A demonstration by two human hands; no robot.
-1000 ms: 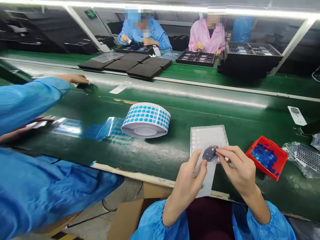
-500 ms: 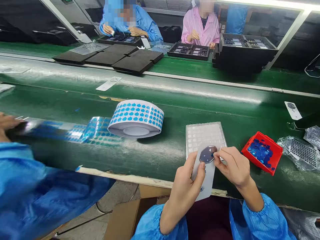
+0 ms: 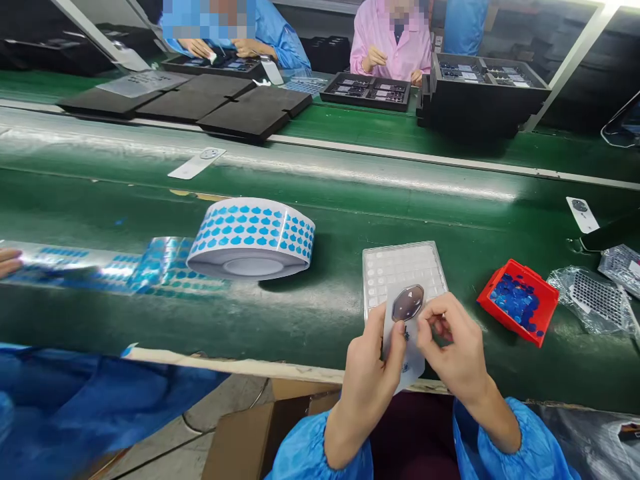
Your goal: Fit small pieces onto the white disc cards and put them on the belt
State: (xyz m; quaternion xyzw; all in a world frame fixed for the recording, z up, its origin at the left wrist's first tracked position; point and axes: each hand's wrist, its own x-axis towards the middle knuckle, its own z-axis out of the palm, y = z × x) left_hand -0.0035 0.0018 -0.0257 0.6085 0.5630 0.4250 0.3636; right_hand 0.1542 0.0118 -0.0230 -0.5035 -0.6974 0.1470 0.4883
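Note:
My left hand (image 3: 367, 373) grips a white phone back cover (image 3: 414, 350) by its left side, thumb across the front. The cover is tilted and bears a dark octagonal camera window (image 3: 408, 303) near its top. At the cover's right edge, my right hand (image 3: 456, 347) has thumb and index finger pinched together. What lies between those fingertips is too small to tell. Behind the cover, a clear plastic tray (image 3: 400, 257) with rows of small pockets lies on the green bench (image 3: 320, 313), partly hidden by the cover and my hands.
Right of my hands sits a red bin (image 3: 501, 323) of small blue pieces (image 3: 515, 297), beside bagged perforated sheets (image 3: 603, 300). To the left stands a sticker roll (image 3: 253, 230); a co-worker's hand (image 3: 9, 261) touches its strip. Two other phone covers (image 3: 197, 164) lie farther back.
My right fingertips have moved off the camera window, down to the cover's right edge. The small dark bit at the window's edge no longer shows. The cover has turned slightly. The view has shifted.

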